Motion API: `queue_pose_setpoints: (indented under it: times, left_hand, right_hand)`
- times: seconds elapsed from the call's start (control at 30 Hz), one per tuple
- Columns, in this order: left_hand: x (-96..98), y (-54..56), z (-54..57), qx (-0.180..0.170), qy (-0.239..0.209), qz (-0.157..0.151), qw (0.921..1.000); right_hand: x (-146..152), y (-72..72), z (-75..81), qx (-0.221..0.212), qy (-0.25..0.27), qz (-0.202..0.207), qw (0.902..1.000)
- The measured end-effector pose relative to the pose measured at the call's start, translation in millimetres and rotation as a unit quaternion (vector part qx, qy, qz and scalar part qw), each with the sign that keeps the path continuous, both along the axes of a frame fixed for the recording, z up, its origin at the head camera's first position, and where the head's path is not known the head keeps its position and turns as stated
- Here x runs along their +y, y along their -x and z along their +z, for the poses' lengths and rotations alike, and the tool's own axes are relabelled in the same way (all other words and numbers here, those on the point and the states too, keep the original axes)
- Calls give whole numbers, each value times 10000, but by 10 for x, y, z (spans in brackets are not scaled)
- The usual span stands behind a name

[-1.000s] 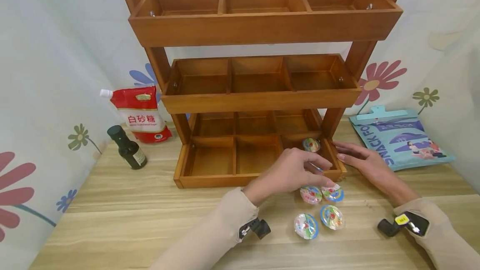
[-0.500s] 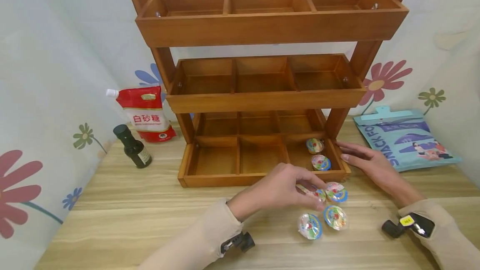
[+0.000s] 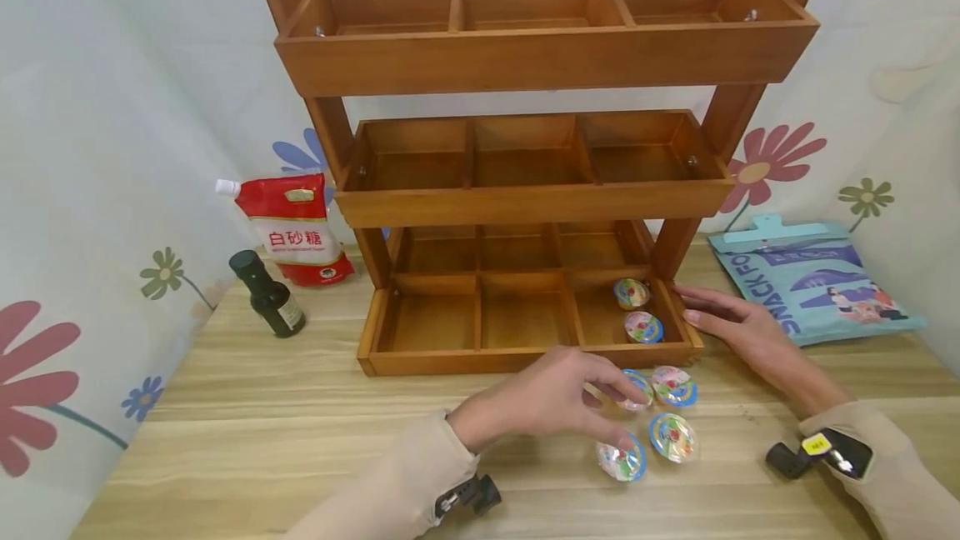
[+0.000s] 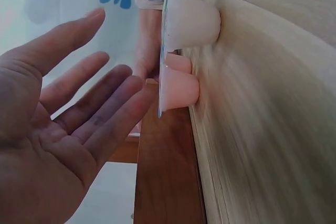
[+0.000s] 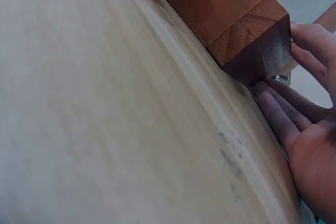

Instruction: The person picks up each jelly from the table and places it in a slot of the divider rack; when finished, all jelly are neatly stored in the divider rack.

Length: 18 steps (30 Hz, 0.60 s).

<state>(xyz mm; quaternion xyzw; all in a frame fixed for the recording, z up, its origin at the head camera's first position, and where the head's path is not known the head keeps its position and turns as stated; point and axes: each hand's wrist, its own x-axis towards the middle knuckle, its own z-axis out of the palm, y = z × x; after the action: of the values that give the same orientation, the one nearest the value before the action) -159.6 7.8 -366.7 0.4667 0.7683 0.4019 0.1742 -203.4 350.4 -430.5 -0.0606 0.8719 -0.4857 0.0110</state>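
My left hand (image 3: 551,397) hovers over the table with fingers spread and nothing in them. Its thumb and fingertips are just above small foil-lidded jelly cups (image 3: 674,437), several of which stand in front of the rack. Seen from the left wrist, a white jelly cup (image 4: 191,22) and a pink jelly cup (image 4: 179,88) stand beyond the fingertips. Two more jelly cups (image 3: 643,327) lie in the bottom right compartment of the three-tier wooden rack (image 3: 525,361). My right hand (image 3: 738,332) rests its fingers against the rack's lower right side, holding nothing.
A dark bottle (image 3: 273,302) and a red and white sugar pouch (image 3: 296,232) stand left of the rack. Right of it lies a blue snack bag (image 3: 813,282) with a clip. A floral cloth (image 3: 135,148) hangs behind. The upper tiers overhang the bottom tray.
My left hand has moved back from the bottom right compartment toward the nearer cups on the table. A jelly cup there, mostly hidden behind it before, now shows. The right hand keeps its place.
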Motion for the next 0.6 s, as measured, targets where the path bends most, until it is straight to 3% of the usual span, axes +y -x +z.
queue_pose_setpoints:
  times: [0.2, 0.6]
  left_hand:
    - [-1, -6, -46, -208, -39, -161, 9996]
    - [48, -17, -144, -289, 460, -445, 9975]
  right_hand:
    - [-2, 2, 16, -120, -119, -2, 9999]
    - [-2, -16, 33, -46, -205, -7, 9998]
